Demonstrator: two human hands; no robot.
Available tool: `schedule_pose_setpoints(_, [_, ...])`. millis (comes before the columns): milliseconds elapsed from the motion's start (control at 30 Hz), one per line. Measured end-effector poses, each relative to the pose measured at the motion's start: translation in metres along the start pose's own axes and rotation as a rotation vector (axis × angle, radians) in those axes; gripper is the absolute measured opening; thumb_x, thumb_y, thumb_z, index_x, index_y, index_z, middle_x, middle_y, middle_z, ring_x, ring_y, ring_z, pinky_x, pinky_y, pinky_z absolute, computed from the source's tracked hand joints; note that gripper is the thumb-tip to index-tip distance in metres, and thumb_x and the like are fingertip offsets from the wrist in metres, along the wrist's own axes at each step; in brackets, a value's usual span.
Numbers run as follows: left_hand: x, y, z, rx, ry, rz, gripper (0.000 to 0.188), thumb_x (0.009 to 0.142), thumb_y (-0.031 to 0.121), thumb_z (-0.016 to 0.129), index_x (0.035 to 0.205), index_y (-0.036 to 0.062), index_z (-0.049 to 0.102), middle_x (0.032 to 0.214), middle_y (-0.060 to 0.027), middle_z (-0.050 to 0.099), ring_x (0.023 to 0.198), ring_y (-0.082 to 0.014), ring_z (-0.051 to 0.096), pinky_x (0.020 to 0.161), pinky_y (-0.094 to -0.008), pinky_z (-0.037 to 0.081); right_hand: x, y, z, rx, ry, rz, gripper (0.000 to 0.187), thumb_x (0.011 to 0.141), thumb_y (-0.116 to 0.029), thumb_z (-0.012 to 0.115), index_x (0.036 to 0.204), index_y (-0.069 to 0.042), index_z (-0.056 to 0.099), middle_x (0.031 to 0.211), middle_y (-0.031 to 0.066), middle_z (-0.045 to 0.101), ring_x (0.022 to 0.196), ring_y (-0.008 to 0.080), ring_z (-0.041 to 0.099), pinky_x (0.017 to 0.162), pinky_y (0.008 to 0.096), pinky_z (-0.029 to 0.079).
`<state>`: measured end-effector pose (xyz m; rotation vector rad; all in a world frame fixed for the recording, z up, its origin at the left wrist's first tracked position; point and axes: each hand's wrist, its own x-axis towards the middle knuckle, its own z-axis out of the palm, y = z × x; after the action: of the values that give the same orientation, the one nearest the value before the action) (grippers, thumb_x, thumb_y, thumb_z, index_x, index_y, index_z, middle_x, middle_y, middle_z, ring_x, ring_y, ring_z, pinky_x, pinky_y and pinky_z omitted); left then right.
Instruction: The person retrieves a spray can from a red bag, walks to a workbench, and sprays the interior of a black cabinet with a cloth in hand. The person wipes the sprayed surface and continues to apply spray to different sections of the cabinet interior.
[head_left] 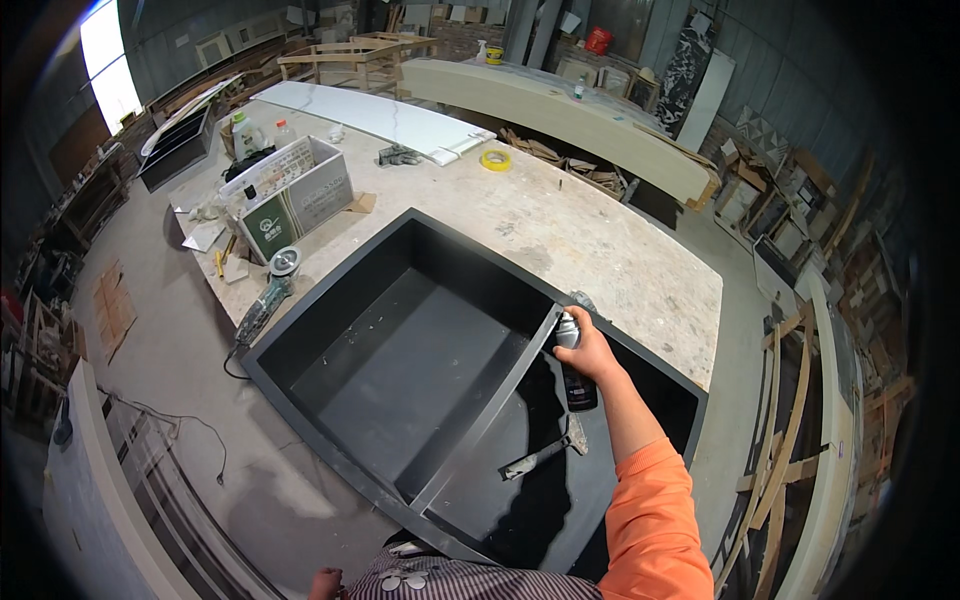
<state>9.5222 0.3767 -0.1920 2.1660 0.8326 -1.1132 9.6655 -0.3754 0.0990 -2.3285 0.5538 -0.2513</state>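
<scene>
My right hand [588, 345], at the end of an orange sleeve, is wrapped round the top of a dark spray can [580, 390] with a silver upper end. It holds the can over the right compartment of a dark grey two-part box [330, 290], just right of the divider [490, 405]. Inside that compartment lies a scraper [545, 455] with a dirty blade, below the can. My left hand [325, 582] hangs low near my striped apron, away from the box; little of it shows, and its fingers cannot be made out.
The box rests on a stained worktable [620, 270] and overhangs its near side. An angle grinder [270, 300] with a cord lies by the box's left edge. A carton [295, 200], yellow tape roll [495, 160] and white slab [370, 115] are farther back. Wooden frames [785, 450] stand at right.
</scene>
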Motion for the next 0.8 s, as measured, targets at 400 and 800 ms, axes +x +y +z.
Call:
schedule_pose_setpoints(400, [-0.009,0.012,0.001,-0.107,-0.037,-0.056,0.032,0.095,0.022,0.070,0.118,-0.0007,0.068,0.105,-0.0117,0.074,0.095,-0.0206,0.069,0.083,-0.0353,0.055,-0.002,-0.002,0.000,0.004,-0.018,-0.011,0.081,0.069,-0.018,0.079,0.141,-0.014,0.043,0.116,0.0235,0.066,0.108,0.0392,0.065,0.094,0.0420,0.052])
schedule_pose_setpoints(800, [0.014,0.002,0.009,-0.001,-0.056,-0.024,0.029,0.096,0.022,0.068,0.116,0.0006,0.068,0.107,-0.0118,0.074,0.098,-0.0205,0.069,0.083,-0.0335,0.056,-0.027,-0.008,0.007,0.018,-0.067,-0.046,0.080,0.069,-0.019,0.081,0.140,-0.013,0.045,0.117,0.0219,0.065,0.109,0.0374,0.065,0.095,0.0411,0.051])
